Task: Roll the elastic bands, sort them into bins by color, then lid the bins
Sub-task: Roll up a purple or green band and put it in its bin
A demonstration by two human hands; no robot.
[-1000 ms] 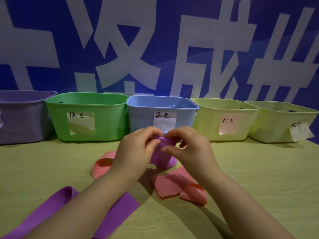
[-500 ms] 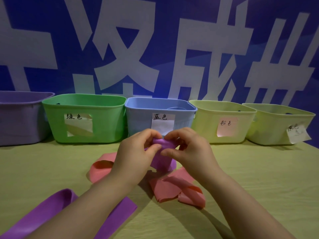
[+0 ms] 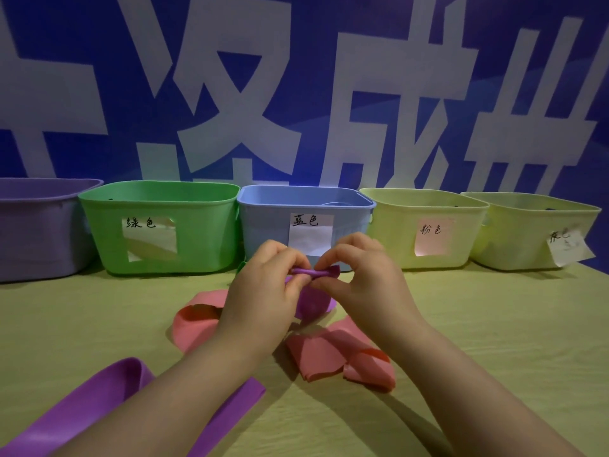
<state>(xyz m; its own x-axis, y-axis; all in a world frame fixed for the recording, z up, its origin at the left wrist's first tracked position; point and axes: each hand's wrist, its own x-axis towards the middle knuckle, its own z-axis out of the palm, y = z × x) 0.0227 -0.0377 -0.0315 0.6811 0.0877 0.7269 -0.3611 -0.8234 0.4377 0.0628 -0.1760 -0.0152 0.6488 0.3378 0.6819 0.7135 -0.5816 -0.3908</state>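
Both hands hold one purple elastic band (image 3: pixel 315 293) above the table, in front of the blue bin (image 3: pixel 304 209). My left hand (image 3: pixel 267 291) and my right hand (image 3: pixel 357 278) pinch its rolled top edge between fingers and thumbs; the rest hangs down between them. Two pink bands lie under my wrists, one on the left (image 3: pixel 197 319) and one crumpled on the right (image 3: pixel 339 356). Another purple band (image 3: pixel 99 400) lies flat near the front left. Five open bins stand in a row: purple (image 3: pixel 39 229), green (image 3: pixel 161 225), blue, and two pale yellow (image 3: pixel 425 225) (image 3: pixel 530 229).
A blue wall with large white characters rises right behind the bins. Paper labels hang on the fronts of the green, blue and yellow bins. The yellow-green table (image 3: pixel 494 324) stretches bare to the right of my arms. No lids are in view.
The rolled top edge of the purple band has grown tighter and now shows as a thin roll between my fingertips. The hands stay in about the same place.
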